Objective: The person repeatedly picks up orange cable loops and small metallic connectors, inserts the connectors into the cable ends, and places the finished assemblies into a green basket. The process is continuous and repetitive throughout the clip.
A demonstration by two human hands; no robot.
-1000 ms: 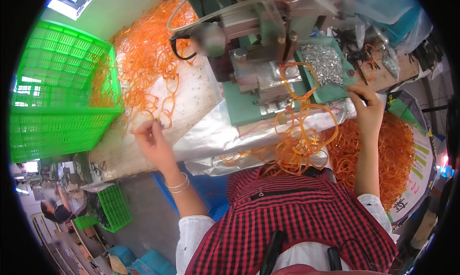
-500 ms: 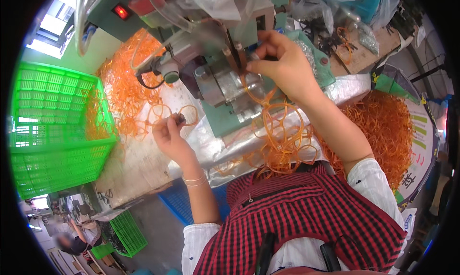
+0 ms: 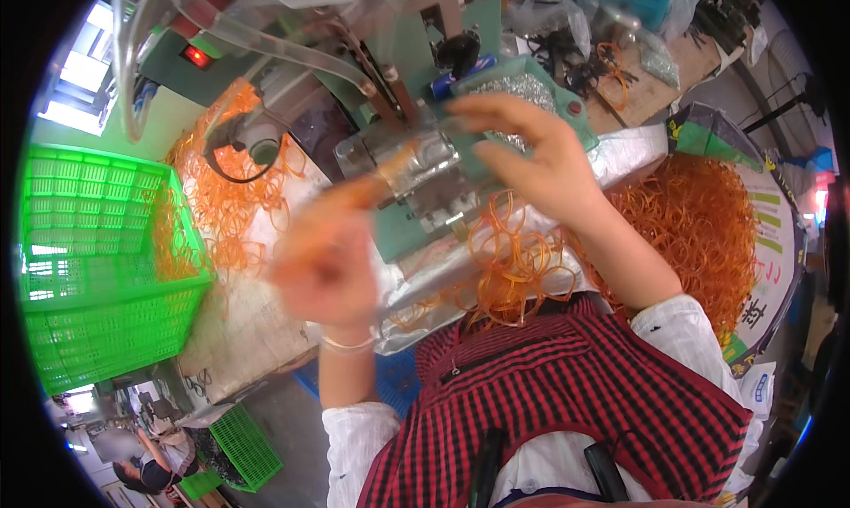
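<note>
My left hand (image 3: 329, 265) is smeared by motion in front of the green machine (image 3: 409, 238). An orange streak runs from its fingers toward the metal block (image 3: 423, 167) on the machine; whether the hand grips it cannot be made out. Just right of that block, my right hand (image 3: 540, 158) has its thumb and fingers apart, with nothing visible between them. Two brown prongs (image 3: 390, 101) point down above the block. A bunch of orange plastic rings (image 3: 518, 260) hangs at the silvery front edge, below my right hand.
Orange rings heap behind the machine's left side (image 3: 235, 189) and in a large sack (image 3: 699, 234) at right. A green crate (image 3: 106, 322) stands at left. Beside my right hand sits a green tray (image 3: 575, 110) of small metal pieces. A co-worker (image 3: 155, 459) is far off, lower left.
My right hand has opened and drawn away from the prongs, where it pinched an orange ring. My left hand, earlier pinching a ring over the table, has swung closer to the block and blurred.
</note>
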